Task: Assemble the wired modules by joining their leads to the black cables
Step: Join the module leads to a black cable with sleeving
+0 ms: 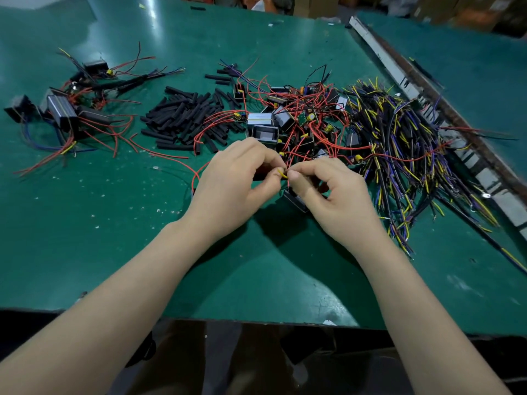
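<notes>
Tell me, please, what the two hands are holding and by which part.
The left hand and right hand each pinch thin wire ends, one yellow lead, at the fingertips where they meet; a black module hangs below.

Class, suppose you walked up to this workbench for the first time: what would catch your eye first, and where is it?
First, the two hands at centre, left hand and right hand, pinching a thin yellow lead between them. Behind them lies a tangle of red-wired modules, with a heap of black cables to its right. A pile of short black tubes lies further left on the green table.
</notes>
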